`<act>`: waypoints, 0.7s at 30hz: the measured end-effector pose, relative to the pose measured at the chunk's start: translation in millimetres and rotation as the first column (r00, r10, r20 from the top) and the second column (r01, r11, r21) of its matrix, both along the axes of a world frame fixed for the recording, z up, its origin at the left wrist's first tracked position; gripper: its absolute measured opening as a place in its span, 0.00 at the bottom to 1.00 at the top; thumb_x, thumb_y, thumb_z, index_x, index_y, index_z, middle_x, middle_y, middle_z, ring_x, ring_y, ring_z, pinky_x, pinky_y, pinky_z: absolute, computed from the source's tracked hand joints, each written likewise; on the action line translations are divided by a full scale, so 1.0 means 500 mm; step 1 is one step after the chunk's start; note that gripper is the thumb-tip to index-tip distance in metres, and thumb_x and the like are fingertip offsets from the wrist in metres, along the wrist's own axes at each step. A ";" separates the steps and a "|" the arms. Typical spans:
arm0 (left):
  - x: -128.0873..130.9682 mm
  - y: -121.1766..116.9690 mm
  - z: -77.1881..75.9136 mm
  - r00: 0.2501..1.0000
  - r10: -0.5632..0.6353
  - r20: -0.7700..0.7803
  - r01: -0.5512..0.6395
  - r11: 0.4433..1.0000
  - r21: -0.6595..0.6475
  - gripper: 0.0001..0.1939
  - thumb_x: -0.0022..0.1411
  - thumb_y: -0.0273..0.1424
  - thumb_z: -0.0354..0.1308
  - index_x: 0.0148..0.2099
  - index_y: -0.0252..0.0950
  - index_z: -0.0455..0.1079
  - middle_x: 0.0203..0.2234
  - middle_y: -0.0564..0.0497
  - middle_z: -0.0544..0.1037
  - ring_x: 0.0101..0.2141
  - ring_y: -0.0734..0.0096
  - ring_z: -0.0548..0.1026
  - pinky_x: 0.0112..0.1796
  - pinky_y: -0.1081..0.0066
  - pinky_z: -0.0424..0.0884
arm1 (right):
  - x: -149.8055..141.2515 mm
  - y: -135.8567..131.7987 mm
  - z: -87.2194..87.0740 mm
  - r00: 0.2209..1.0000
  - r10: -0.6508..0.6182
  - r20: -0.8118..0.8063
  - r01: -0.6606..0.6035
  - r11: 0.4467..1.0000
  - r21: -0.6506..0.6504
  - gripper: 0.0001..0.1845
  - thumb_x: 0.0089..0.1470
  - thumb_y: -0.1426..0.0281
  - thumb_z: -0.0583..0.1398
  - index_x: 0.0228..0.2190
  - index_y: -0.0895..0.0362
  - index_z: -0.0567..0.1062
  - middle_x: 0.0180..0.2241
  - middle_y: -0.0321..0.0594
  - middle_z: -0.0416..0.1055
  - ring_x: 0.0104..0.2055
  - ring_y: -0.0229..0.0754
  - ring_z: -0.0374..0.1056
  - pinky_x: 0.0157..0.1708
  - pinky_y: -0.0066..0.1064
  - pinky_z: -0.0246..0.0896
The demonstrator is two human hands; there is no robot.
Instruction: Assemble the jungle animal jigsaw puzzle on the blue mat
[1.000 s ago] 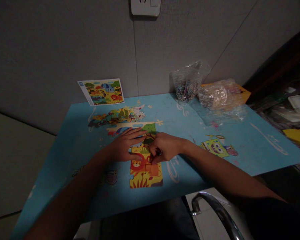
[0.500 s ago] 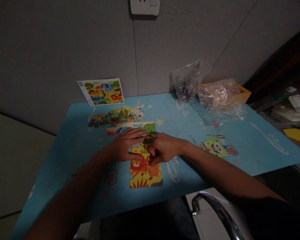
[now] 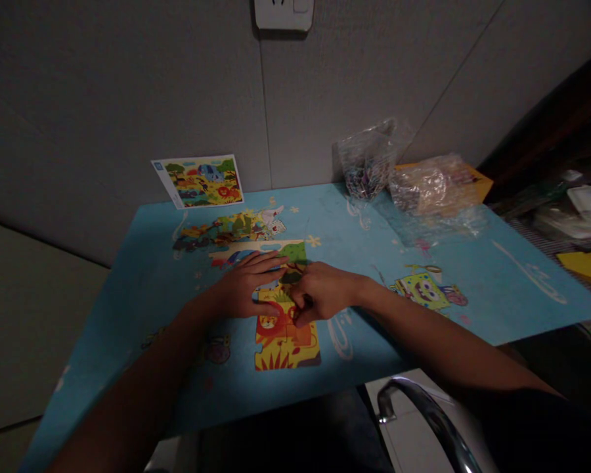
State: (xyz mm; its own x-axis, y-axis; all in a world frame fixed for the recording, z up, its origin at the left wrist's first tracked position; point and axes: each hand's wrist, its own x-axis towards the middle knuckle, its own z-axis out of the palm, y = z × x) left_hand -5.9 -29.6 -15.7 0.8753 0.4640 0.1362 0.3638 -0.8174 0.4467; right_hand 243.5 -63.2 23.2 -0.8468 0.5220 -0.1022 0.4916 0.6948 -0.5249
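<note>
Head view. My two hands work at the middle of the counter [image 3: 512, 299], over a partly joined puzzle [image 3: 285, 345]. The puzzle lies flat, its top row reaching farther left than the rows below; its right edge is straight, its lower left edge notched. A lion's head shows just below my left thumb, green foliage beyond my fingers.

My left grip [image 3: 249, 286] is released: palm down, fingers spread across the puzzle's upper part, thumb apart and lying near the lion. My right grip [image 3: 322, 290] is curled, knuckles up, with thumb and fingertips down at the puzzle's right half; whether a piece is pinched there I cannot tell, since my own fingers hide it.

Just beyond the puzzle, loose pieces [image 3: 226, 228] lie in a heap. Behind them a card [image 3: 201, 180] with an animal scene stands tilted against the wall [image 3: 128, 85]. At the far right of the counter, a clear bag [image 3: 367, 171] with small contents stands near the wall; beside it lies crumpled plastic [image 3: 431, 190], partly over a yellow packet [image 3: 479, 184].
</note>
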 end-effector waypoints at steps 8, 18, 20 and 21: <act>0.004 0.000 0.003 1.000 0.010 0.011 -0.010 1.000 -0.022 0.42 0.56 0.51 0.68 0.67 0.39 0.65 0.67 0.39 0.63 0.68 0.43 0.57 0.65 0.42 0.51 | -0.001 -0.001 0.001 1.000 -0.020 -0.001 0.020 1.000 -0.017 0.14 0.45 0.61 0.73 0.21 0.56 0.77 0.19 0.29 0.69 0.23 0.33 0.56 0.27 0.28 0.41; 0.009 -0.039 0.069 0.988 -0.139 -0.070 0.110 0.941 -0.320 0.06 0.55 0.35 0.72 0.37 0.50 0.84 0.72 0.56 0.52 0.71 0.43 0.44 0.67 0.41 0.28 | -0.001 -0.001 0.002 1.000 -0.001 -0.021 0.002 1.000 0.014 0.15 0.46 0.62 0.72 0.22 0.57 0.75 0.21 0.31 0.69 0.24 0.33 0.56 0.27 0.28 0.41; 0.015 -0.047 0.078 0.981 -0.168 -0.102 0.124 0.933 -0.338 0.09 0.53 0.36 0.74 0.38 0.53 0.83 0.72 0.57 0.53 0.72 0.42 0.39 0.66 0.40 0.25 | -0.002 -0.001 0.004 1.000 -0.007 -0.001 0.007 1.000 -0.008 0.15 0.47 0.62 0.71 0.21 0.57 0.75 0.20 0.30 0.69 0.23 0.33 0.56 0.26 0.28 0.41; 0.018 -0.050 0.081 0.977 -0.177 -0.116 0.128 0.931 -0.343 0.09 0.53 0.36 0.74 0.38 0.54 0.83 0.71 0.57 0.55 0.72 0.43 0.38 0.66 0.40 0.24 | -0.003 0.000 0.005 1.000 -0.007 0.006 0.007 1.000 -0.019 0.15 0.47 0.62 0.71 0.21 0.57 0.75 0.20 0.30 0.69 0.23 0.33 0.56 0.26 0.28 0.41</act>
